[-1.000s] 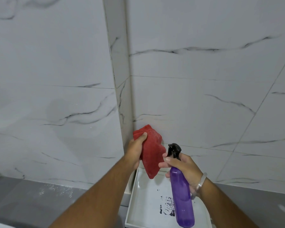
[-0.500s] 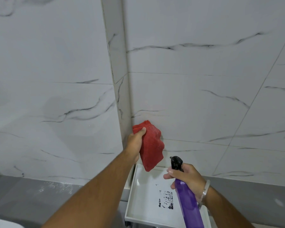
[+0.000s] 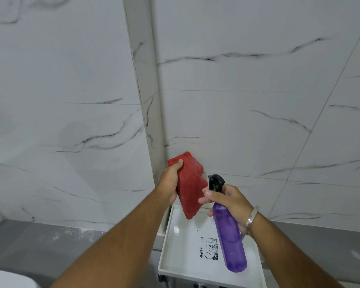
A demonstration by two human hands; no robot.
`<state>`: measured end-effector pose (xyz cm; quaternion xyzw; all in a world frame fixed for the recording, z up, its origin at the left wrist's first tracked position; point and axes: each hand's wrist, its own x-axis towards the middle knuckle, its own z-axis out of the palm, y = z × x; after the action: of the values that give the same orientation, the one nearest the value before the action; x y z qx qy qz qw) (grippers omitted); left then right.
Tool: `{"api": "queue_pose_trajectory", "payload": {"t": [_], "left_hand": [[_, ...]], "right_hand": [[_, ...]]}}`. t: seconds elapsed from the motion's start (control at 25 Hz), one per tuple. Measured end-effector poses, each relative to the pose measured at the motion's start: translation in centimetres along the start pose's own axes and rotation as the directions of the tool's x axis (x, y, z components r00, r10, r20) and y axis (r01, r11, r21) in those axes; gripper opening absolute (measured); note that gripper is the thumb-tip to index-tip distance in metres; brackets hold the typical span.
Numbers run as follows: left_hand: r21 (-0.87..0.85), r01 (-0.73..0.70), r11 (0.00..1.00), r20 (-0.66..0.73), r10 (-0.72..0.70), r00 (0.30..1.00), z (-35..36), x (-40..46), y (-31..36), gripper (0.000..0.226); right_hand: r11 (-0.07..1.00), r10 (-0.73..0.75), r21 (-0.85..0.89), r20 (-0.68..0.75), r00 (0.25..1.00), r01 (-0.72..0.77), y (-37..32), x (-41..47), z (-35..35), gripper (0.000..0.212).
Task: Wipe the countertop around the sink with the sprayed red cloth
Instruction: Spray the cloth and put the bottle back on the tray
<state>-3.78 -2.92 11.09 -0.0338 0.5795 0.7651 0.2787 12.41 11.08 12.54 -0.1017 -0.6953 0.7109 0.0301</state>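
The left hand point(image 3: 170, 181) is closed around the red cloth point(image 3: 190, 188), thumb laid across the upper edge and the remaining fingers wrapped behind, out of sight. The cloth hangs bunched from that grasp, held up in front of the white marble-veined wall point(image 3: 247, 125) near its corner, with the lower tip dangling above the back rim of the white sink point(image 3: 170, 246). The cloth touches no surface below.

The right hand point(image 3: 229, 200) is clamped around the neck of the purple spray bottle point(image 3: 230, 242), index finger across the black trigger head point(image 3: 216, 182). The nozzle points toward the cloth, just beside it; whether the trigger is pressed cannot be judged from here. A silver bangle point(image 3: 251, 219) sits on the right wrist. The bottle body slants downward over the sink basin, which carries a dark printed patch point(image 3: 210, 249). Grey countertop point(image 3: 40, 244) extends to either side of the sink.

Compared with half a second earlier, the bottle has risen and its head has closed in on the cloth. The left-hand grasp is unchanged.
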Motion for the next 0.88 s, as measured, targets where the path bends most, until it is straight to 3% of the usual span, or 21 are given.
{"api": "queue_pose_trajectory", "payload": {"t": [0.36,0.56,0.88], "left_hand": [[0.002,-0.003,1.000,-0.010,0.003,1.000,0.4,-1.0,0.1,0.049],[-0.047,-0.022,0.999,-0.065,0.019,0.998,0.9,-1.6,0.5,0.043],[-0.074,-0.034,0.997,-0.140,0.024,0.990,1.6,-3.5,-0.2,0.039]], "right_hand": [[1.000,-0.013,-0.017,0.010,1.000,0.013,-0.2,0.8,0.3,0.047],[0.999,0.027,-0.041,0.042,0.999,-0.026,2.0,-0.6,-0.9,0.036],[0.998,0.046,-0.048,0.141,0.989,-0.040,2.8,-1.2,-2.4,0.048]]}}
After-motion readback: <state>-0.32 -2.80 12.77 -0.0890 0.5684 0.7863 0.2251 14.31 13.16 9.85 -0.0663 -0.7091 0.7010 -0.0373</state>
